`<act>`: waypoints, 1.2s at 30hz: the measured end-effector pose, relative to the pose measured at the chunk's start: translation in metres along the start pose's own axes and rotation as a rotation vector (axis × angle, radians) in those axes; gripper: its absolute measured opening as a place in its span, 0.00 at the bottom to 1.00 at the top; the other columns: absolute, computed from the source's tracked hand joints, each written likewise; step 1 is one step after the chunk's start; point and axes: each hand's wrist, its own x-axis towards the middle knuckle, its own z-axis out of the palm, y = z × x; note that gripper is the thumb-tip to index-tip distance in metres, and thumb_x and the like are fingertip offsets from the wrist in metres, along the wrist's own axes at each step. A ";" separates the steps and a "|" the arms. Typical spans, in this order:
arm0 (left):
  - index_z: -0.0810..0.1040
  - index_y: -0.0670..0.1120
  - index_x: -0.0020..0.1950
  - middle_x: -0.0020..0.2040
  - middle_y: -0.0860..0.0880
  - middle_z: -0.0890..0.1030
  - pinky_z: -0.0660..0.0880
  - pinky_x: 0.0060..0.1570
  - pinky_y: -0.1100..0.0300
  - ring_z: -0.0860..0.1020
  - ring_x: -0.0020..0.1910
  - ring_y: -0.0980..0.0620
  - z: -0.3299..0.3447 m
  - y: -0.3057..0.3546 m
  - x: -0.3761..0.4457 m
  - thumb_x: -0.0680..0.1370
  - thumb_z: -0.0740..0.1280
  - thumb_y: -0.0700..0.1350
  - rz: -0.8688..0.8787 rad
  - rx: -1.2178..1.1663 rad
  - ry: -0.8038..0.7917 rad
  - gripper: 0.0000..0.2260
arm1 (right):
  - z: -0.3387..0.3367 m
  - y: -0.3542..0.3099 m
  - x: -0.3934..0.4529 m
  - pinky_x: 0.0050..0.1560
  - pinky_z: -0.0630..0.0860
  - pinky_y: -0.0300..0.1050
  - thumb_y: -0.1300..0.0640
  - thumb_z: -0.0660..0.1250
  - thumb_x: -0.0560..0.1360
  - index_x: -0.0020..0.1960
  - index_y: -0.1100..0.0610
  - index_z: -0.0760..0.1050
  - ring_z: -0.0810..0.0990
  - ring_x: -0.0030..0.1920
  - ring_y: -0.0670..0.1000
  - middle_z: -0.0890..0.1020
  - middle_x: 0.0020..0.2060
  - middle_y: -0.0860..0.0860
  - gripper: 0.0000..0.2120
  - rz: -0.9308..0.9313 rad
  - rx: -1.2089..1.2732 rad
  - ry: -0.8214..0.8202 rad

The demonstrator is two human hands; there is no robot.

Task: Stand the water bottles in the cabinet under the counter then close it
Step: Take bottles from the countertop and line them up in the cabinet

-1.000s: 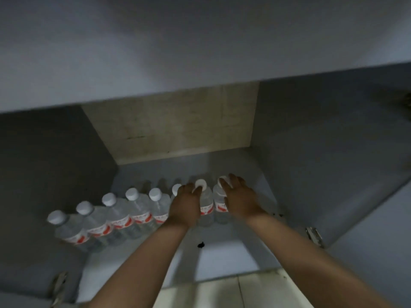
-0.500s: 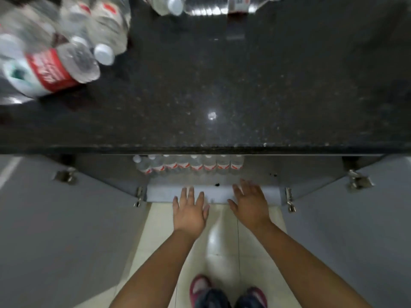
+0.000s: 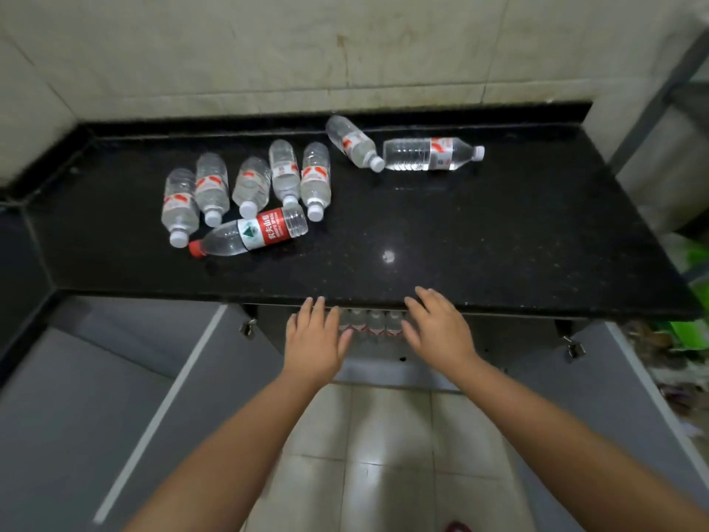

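Note:
Several clear water bottles lie on their sides on the black counter (image 3: 460, 240). A cluster with white caps (image 3: 284, 178) lies at the left, and in front of it a red-capped bottle (image 3: 253, 234). Two more bottles (image 3: 431, 153) lie further right. Below the counter edge, a row of upright bottles (image 3: 370, 324) shows inside the open cabinet. My left hand (image 3: 314, 339) and my right hand (image 3: 441, 332) hover empty in front of the cabinet opening, fingers spread, just below the counter edge.
Both grey cabinet doors stand open, the left door (image 3: 115, 397) and the right door (image 3: 614, 397), each swung toward me. Pale floor tiles (image 3: 383, 455) lie between them. A tiled wall (image 3: 345, 51) backs the counter. Green clutter (image 3: 686, 332) sits at the far right.
My hands left the bottle caps inside the cabinet and drew back out, empty. The view rose from the cabinet interior to above the counter, showing the lying bottles.

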 end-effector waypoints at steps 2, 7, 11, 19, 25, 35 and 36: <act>0.57 0.46 0.75 0.78 0.44 0.54 0.51 0.76 0.49 0.49 0.78 0.46 -0.021 -0.008 0.003 0.82 0.51 0.54 0.020 -0.001 0.051 0.23 | -0.023 0.000 0.014 0.37 0.82 0.58 0.60 0.83 0.53 0.44 0.65 0.83 0.86 0.43 0.63 0.86 0.43 0.64 0.22 0.032 -0.008 0.056; 0.57 0.45 0.75 0.78 0.43 0.55 0.54 0.75 0.48 0.51 0.78 0.44 -0.065 -0.006 0.040 0.81 0.53 0.53 0.077 0.020 0.154 0.24 | -0.063 0.028 0.056 0.37 0.82 0.59 0.64 0.81 0.54 0.45 0.67 0.82 0.85 0.44 0.65 0.85 0.44 0.65 0.20 0.121 -0.010 0.154; 0.57 0.44 0.75 0.77 0.42 0.56 0.56 0.74 0.48 0.53 0.77 0.42 -0.093 0.014 0.099 0.80 0.56 0.54 0.137 0.020 0.201 0.26 | -0.086 0.067 0.104 0.61 0.74 0.57 0.62 0.69 0.72 0.61 0.67 0.75 0.74 0.64 0.64 0.76 0.62 0.66 0.19 0.240 0.023 0.188; 0.56 0.43 0.75 0.77 0.42 0.55 0.56 0.74 0.49 0.51 0.77 0.42 -0.111 0.061 0.255 0.81 0.56 0.53 0.092 0.043 0.127 0.26 | -0.073 0.167 0.245 0.64 0.70 0.51 0.56 0.60 0.78 0.70 0.61 0.65 0.66 0.69 0.58 0.70 0.68 0.58 0.22 0.424 0.048 0.016; 0.62 0.46 0.71 0.68 0.44 0.66 0.71 0.60 0.54 0.66 0.66 0.45 -0.097 0.076 0.343 0.80 0.59 0.48 0.015 -0.023 0.075 0.20 | -0.031 0.219 0.325 0.67 0.67 0.53 0.55 0.56 0.80 0.72 0.62 0.59 0.66 0.69 0.63 0.65 0.71 0.62 0.23 0.603 0.311 -0.068; 0.68 0.45 0.64 0.64 0.43 0.66 0.76 0.50 0.54 0.67 0.62 0.43 -0.076 0.090 0.399 0.79 0.62 0.47 -0.070 -0.125 0.146 0.15 | 0.003 0.245 0.368 0.32 0.78 0.42 0.56 0.55 0.80 0.51 0.64 0.73 0.78 0.35 0.59 0.77 0.41 0.60 0.13 0.772 0.664 -0.147; 0.68 0.45 0.64 0.64 0.43 0.66 0.76 0.51 0.54 0.67 0.61 0.43 -0.075 0.090 0.402 0.79 0.62 0.47 -0.074 -0.122 0.150 0.14 | 0.005 0.247 0.369 0.24 0.75 0.37 0.56 0.56 0.80 0.48 0.62 0.72 0.76 0.30 0.55 0.76 0.37 0.58 0.10 0.812 0.711 -0.143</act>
